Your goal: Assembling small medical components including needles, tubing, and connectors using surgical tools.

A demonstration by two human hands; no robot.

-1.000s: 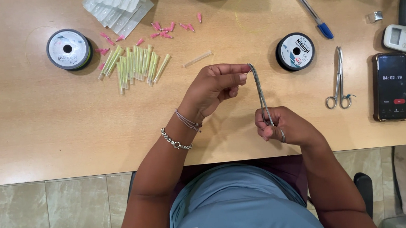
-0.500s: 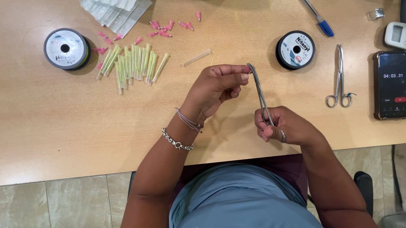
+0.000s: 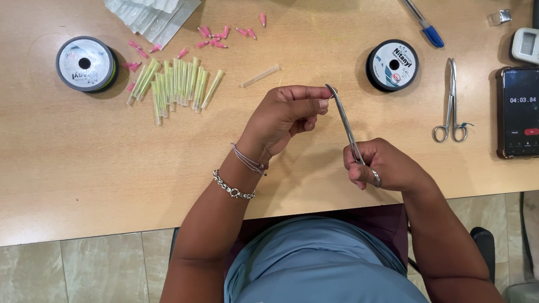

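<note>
Above the wooden table's [image 3: 59, 161] near edge, the right hand [image 3: 383, 165] grips the slim steel needle-holder forceps [image 3: 346, 123] by the rings, tip angled up to the left hand's [image 3: 286, 115] pinched fingertips, steadying something too fine to see

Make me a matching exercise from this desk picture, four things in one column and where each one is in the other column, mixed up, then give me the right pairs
Things
1. slim curved steel forceps
2. blue ballpoint pen
3. loose steel scissors
4. pile of pale green capped needles

Places
A. flat on the table between the black thread spool and the black phone
B. beside the left-hand black spool
C. held in the right hand, tip at the left hand
D. near the table's far edge, right of centre

Pairs: 1-C, 2-D, 3-A, 4-B
</note>
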